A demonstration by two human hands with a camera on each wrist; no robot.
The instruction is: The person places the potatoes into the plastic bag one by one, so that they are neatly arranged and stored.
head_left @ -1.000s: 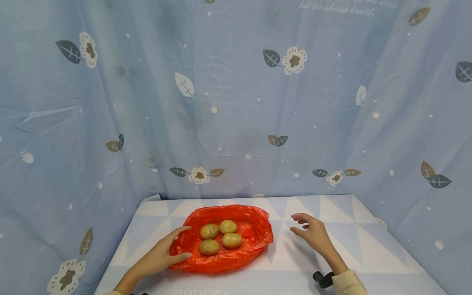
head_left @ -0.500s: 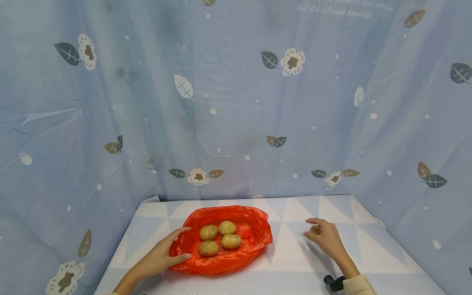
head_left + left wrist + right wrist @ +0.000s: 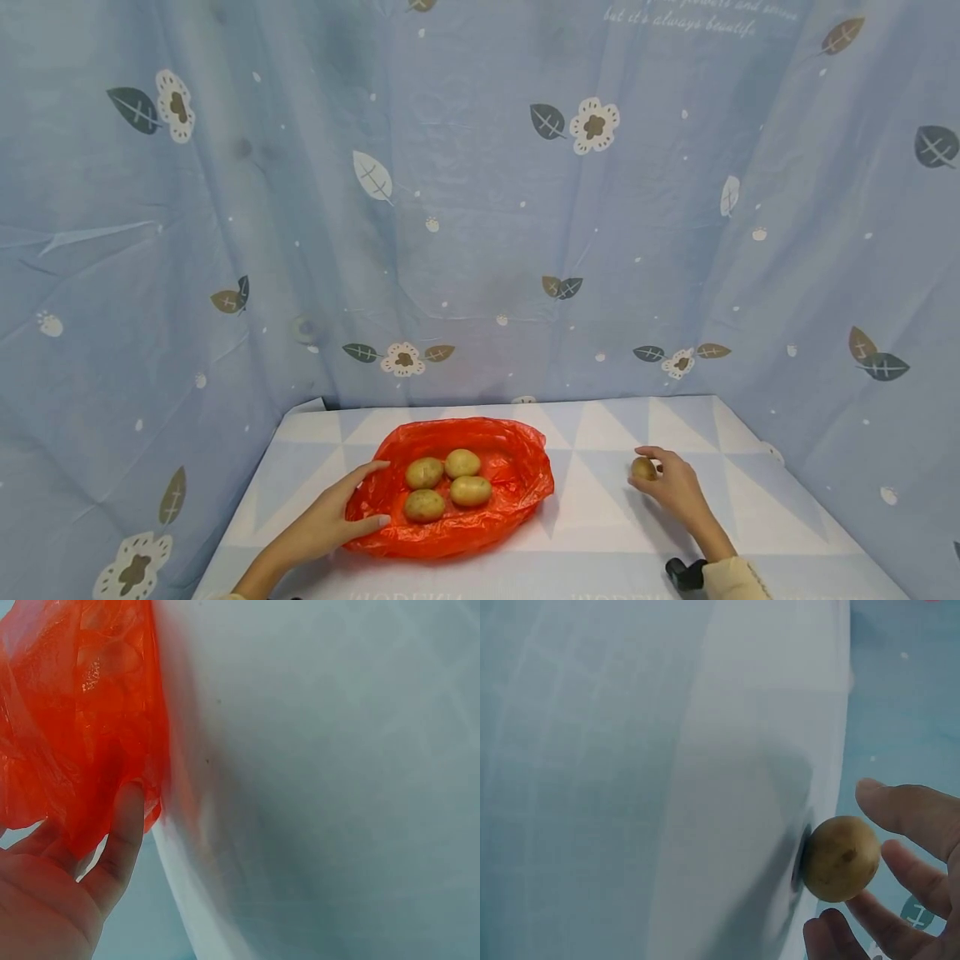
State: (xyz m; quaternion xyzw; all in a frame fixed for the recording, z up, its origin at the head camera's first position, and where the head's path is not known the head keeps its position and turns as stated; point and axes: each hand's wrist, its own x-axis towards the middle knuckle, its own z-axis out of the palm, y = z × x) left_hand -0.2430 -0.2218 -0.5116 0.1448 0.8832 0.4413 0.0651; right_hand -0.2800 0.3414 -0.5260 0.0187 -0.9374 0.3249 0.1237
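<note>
In the head view my left hand [image 3: 324, 514] rests at the left end of a red plastic bag [image 3: 450, 543], with thumb and fingers spread along its edge. The bag lies with its mouth spread wide and several yellow-brown potatoes [image 3: 470, 491] inside. In the left wrist view the thumb [image 3: 124, 832] touches the bag's outer side. My right hand [image 3: 678, 490] is curved loosely around a single potato [image 3: 642, 468] on the right of the table. The right wrist view shows that potato [image 3: 842, 859] low against the tabletop, with a gap between it and the thumb [image 3: 907, 806].
A white and pale blue triangle-patterned cloth [image 3: 592, 533] covers the table. Blue flowered curtains [image 3: 480, 208] hang behind it and on both sides. A black device [image 3: 684, 573] is worn at the right wrist, by a cream sleeve [image 3: 735, 579].
My right hand has moved to the right, and the single potato, hidden at first, now shows between thumb and fingers. The left hand and the bag have stayed where they were.
</note>
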